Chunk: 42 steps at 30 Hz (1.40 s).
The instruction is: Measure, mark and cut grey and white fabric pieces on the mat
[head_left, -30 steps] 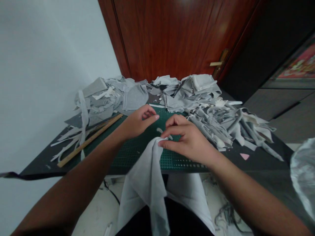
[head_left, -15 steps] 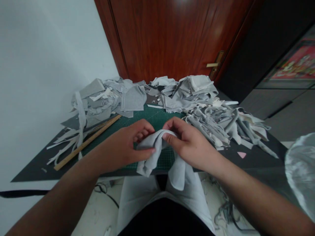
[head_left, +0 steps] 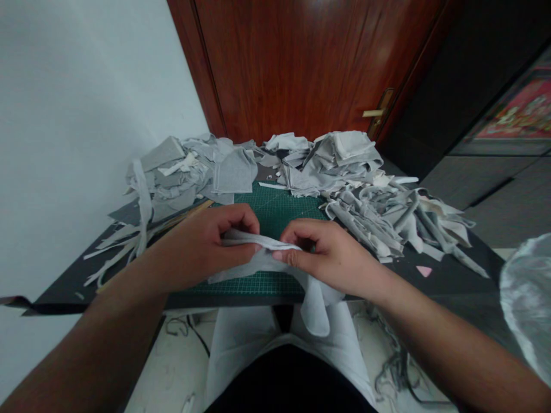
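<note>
A light grey piece of fabric (head_left: 264,263) is held folded along its upper edge, just above the green cutting mat (head_left: 245,285). My left hand (head_left: 215,241) pinches that edge between thumb and fingers on the left. On the right, my right hand (head_left: 321,246) grips the same edge, its thumb pressed along the fold. From beneath the right hand, a loose end of the fabric hangs past the table's front edge, over the lap. The fingertips behind the fold are partly hidden.
Grey fabric pieces lie heaped at the back left (head_left: 181,172) and back right (head_left: 340,160). Tangled fabric strips (head_left: 379,215) cover the right side, near a pink triangular piece (head_left: 424,271). A wooden ruler (head_left: 202,207) lies partly under my left arm. A translucent plastic bag (head_left: 527,310) stands far right.
The fabric's bunched upper part is now drawn out into a flatter, nearly straight fold between both hands. My left hand has shifted left and closed on the edge; my right hand is slightly lower.
</note>
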Each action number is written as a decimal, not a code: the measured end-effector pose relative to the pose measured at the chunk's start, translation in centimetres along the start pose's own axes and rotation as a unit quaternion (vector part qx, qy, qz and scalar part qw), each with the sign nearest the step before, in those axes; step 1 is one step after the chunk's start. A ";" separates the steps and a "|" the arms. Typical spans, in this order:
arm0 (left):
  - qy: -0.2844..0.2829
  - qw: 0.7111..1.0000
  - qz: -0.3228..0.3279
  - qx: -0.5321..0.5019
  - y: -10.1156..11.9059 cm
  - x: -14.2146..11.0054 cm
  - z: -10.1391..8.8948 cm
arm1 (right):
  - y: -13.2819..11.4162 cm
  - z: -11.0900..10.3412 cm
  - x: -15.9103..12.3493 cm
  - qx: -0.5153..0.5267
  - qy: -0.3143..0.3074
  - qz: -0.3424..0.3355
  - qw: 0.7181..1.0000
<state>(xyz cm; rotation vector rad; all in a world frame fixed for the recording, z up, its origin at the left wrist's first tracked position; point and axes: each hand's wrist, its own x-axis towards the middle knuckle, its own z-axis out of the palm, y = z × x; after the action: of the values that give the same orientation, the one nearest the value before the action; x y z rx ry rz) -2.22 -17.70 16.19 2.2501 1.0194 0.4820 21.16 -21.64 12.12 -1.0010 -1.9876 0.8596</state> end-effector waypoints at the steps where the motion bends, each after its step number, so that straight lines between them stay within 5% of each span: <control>1: 0.003 1.000 0.002 0.005 0.2 0.0 -0.1 | 0.0 0.1 0.1 0.021 -0.001 -0.001 1.000; 9: 0.078 0.997 -0.001 -0.002 0.8 -0.5 -0.4 | -0.5 1.0 1.4 0.179 0.015 -0.001 0.984; 12: 0.022 0.998 -0.025 0.046 -0.1 -0.8 -0.9 | -0.2 0.8 2.0 0.217 0.062 0.001 0.974; 18: 0.012 0.998 -0.020 0.066 -0.9 -0.4 -1.5 | 0.1 0.6 3.0 0.144 0.040 0.008 0.989; 21: 0.021 0.997 -0.036 0.065 -1.8 0.2 -2.3 | 0.4 -0.1 4.1 0.084 0.082 -0.013 0.993; 25: 0.168 0.980 -0.036 0.098 -3.4 2.0 -3.8 | 1.6 -2.5 7.2 0.022 0.122 -0.054 0.991; 29: 0.363 0.923 0.009 0.124 -2.3 3.7 -5.5 | 0.9 -5.2 10.3 -0.058 0.191 -0.129 0.971; 32: 0.414 0.895 0.078 0.149 -0.9 3.8 -6.1 | -0.8 -6.2 10.2 -0.095 0.233 -0.182 0.951; 36: 0.329 0.923 0.164 0.112 -2.7 2.2 -3.2 | 0.2 -4.6 5.9 -0.151 0.199 -0.228 0.941; 39: 0.148 0.983 0.093 0.054 -6.4 0.4 1.8 | 4.4 -1.3 1.2 -0.149 0.108 -0.240 0.953; 42: -0.012 1.000 0.001 0.022 -9.9 -1.3 6.8 | 9.1 2.5 -2.9 -0.124 0.045 -0.185 0.974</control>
<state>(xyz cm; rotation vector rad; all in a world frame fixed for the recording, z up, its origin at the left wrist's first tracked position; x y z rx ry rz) -4.67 -16.23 4.46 2.2905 1.0249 0.4367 23.56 -20.39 2.64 -0.7501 -2.1455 0.3636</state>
